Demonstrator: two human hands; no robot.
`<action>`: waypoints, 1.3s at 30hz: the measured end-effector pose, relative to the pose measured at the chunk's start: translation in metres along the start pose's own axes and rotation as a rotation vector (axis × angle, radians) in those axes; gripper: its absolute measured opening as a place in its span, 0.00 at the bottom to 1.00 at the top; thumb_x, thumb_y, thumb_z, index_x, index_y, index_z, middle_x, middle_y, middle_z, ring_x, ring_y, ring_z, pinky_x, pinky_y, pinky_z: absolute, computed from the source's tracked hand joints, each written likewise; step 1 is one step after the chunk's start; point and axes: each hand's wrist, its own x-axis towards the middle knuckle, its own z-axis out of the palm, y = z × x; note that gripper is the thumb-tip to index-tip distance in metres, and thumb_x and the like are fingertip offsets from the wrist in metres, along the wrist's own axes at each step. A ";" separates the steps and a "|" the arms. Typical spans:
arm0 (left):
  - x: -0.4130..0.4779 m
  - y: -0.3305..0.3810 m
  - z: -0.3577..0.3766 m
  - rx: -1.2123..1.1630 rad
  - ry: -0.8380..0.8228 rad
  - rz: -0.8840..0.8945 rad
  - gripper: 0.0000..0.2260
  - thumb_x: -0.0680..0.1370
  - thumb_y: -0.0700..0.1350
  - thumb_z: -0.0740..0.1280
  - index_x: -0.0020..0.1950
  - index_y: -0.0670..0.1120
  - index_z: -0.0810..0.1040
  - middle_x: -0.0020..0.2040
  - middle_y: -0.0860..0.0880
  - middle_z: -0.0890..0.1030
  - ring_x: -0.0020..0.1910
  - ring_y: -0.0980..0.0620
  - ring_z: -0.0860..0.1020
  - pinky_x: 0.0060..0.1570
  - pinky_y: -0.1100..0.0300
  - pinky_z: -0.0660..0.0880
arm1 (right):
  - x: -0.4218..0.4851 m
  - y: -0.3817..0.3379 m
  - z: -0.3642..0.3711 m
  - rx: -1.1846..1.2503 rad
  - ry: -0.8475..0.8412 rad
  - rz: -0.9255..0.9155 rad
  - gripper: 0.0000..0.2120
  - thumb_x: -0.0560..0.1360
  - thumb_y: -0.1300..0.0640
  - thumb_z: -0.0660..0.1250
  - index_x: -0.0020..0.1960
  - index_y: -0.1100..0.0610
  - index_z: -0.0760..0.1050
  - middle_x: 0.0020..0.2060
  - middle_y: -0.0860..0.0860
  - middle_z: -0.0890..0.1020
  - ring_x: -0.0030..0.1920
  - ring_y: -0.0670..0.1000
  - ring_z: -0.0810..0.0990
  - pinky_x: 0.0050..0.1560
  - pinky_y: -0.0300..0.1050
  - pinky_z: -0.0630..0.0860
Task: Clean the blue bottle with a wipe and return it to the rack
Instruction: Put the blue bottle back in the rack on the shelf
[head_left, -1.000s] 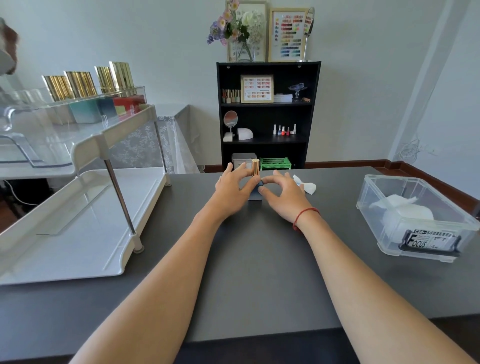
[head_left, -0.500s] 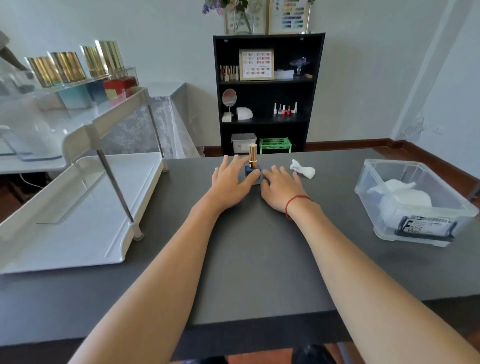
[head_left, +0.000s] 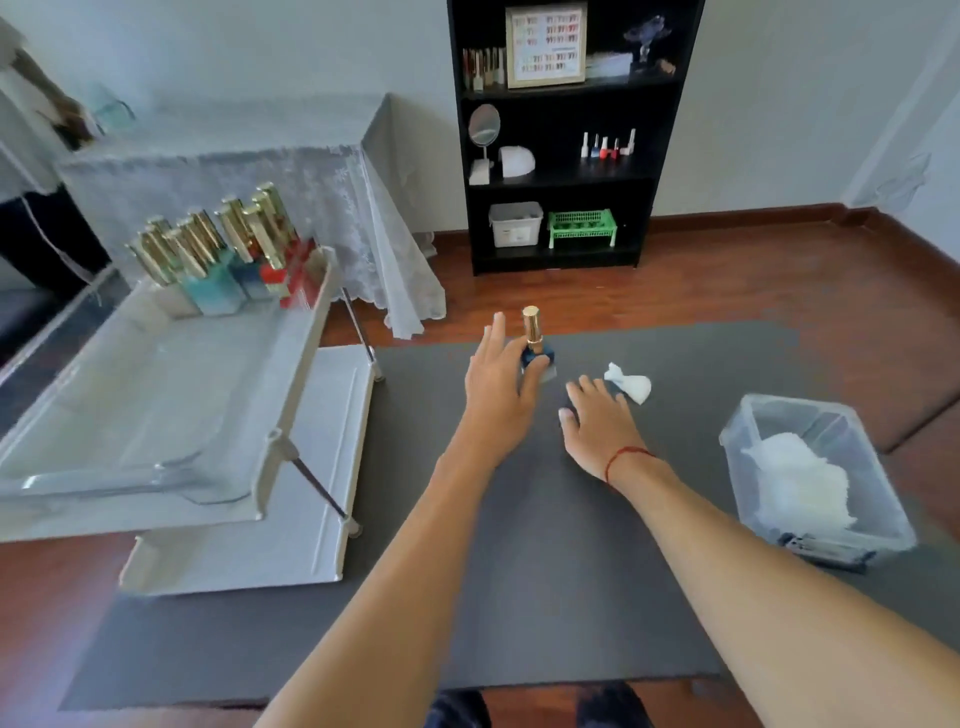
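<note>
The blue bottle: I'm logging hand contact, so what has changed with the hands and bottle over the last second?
The right hand has let go of the blue bottle and drawn back, now flat on the table. The left hand alone remains against the bottle, thumb at its base; whether it has a grip is unclear. The bottle stays upright, and the used wipe still lies to its right.

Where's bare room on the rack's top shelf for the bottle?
Top shelf: crowded at its far end with bottles; the near stretch toward the front rim is bare. Lower shelf shows nothing on it. Blue bottle stands by the left hand.
</note>
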 end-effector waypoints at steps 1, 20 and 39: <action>0.004 0.017 -0.014 -0.016 0.029 -0.015 0.13 0.80 0.53 0.56 0.53 0.47 0.74 0.68 0.32 0.66 0.69 0.34 0.64 0.65 0.40 0.66 | -0.005 -0.003 -0.017 0.020 -0.005 0.040 0.17 0.80 0.55 0.50 0.66 0.59 0.64 0.68 0.55 0.67 0.72 0.57 0.59 0.71 0.57 0.55; -0.070 -0.001 -0.276 0.200 0.291 -0.319 0.16 0.81 0.50 0.58 0.68 0.51 0.71 0.79 0.47 0.50 0.77 0.44 0.42 0.74 0.45 0.45 | -0.022 -0.259 -0.130 0.115 -0.116 -0.217 0.24 0.80 0.47 0.46 0.73 0.56 0.59 0.72 0.54 0.65 0.73 0.54 0.60 0.74 0.62 0.51; -0.052 -0.057 -0.266 0.326 0.074 -0.299 0.18 0.80 0.57 0.57 0.70 0.59 0.68 0.77 0.46 0.36 0.71 0.47 0.27 0.70 0.46 0.30 | -0.009 -0.294 -0.090 0.180 -0.099 -0.101 0.27 0.81 0.51 0.47 0.77 0.55 0.43 0.77 0.51 0.53 0.77 0.52 0.52 0.74 0.59 0.41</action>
